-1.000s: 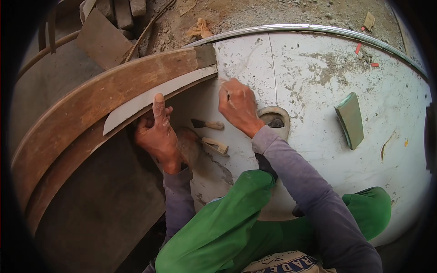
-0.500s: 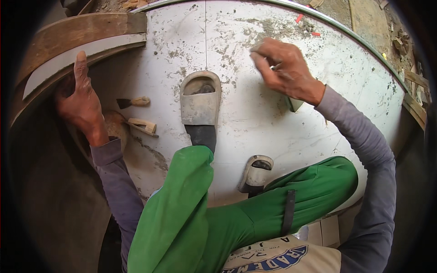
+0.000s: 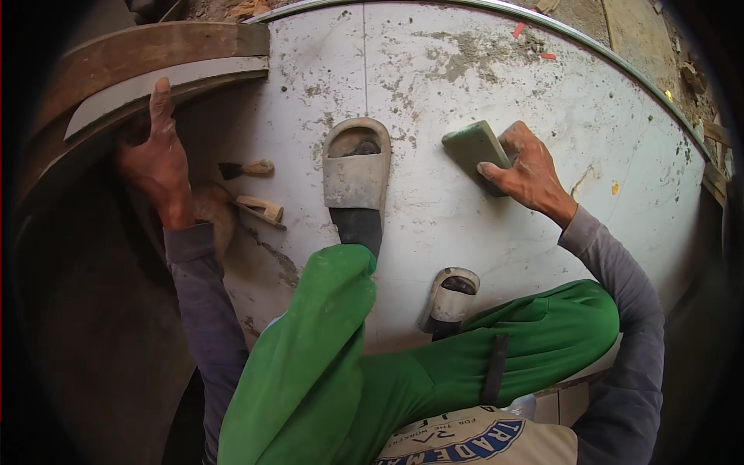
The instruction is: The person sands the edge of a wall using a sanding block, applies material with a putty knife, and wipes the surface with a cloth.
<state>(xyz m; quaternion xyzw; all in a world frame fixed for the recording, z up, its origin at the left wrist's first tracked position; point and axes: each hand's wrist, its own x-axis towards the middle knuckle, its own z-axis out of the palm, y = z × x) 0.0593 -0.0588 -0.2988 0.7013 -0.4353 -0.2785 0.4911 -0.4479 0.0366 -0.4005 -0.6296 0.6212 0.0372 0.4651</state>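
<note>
At the left, my left hand (image 3: 159, 163) grips a long white strip (image 3: 167, 80) that lies along a brown wooden plank (image 3: 163, 46). Its thumb stretches up over the strip's face, while the other fingers curl out of sight in the shadow below. My right hand (image 3: 531, 170) is closed round a green rectangular block (image 3: 477, 153), thumb on the near side and fingers on the far side. The block is tilted, low over the pale slab or touching it; I cannot tell which. Whether it is a sponge or something harder does not show.
Grey smears and crumbs dot the white slab (image 3: 418, 232). Left of my forward sandal (image 3: 353, 178) lie a scraper with a wooden handle (image 3: 246, 168) and another wooden-handled tool (image 3: 261, 209). A metal edging (image 3: 573, 45) borders the far side, near two red bits.
My right hand has come down and right from above the slab and taken hold of the green block. The left hand keeps its place on the strip; the whole view has shifted slightly.
</note>
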